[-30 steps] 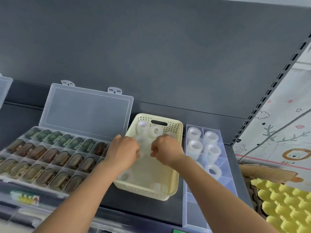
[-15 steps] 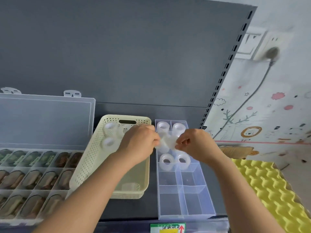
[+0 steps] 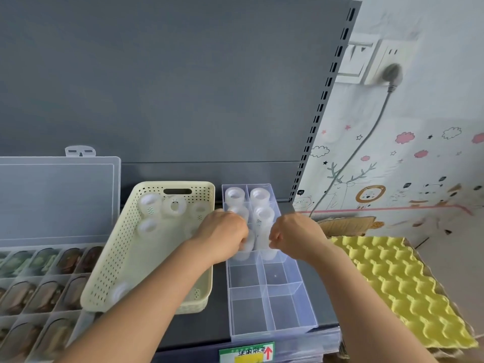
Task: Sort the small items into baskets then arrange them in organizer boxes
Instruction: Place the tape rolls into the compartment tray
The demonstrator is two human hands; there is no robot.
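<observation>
Left hand (image 3: 222,235) curls round a white roll (image 3: 248,243), right hand (image 3: 294,235) grips a second roll (image 3: 263,238), side by side over the clear organizer box (image 3: 272,307), third row. Spare rolls (image 3: 149,203) sit in the cream basket (image 3: 104,279) alongside.

Looks like a shop: a grey metal shelf (image 3: 196,334) with slotted upright (image 3: 324,95) and price label (image 3: 246,352) on its front edge, beside a wall (image 3: 440,106) with cartoon stickers (image 3: 369,195) and a socket (image 3: 390,72).
</observation>
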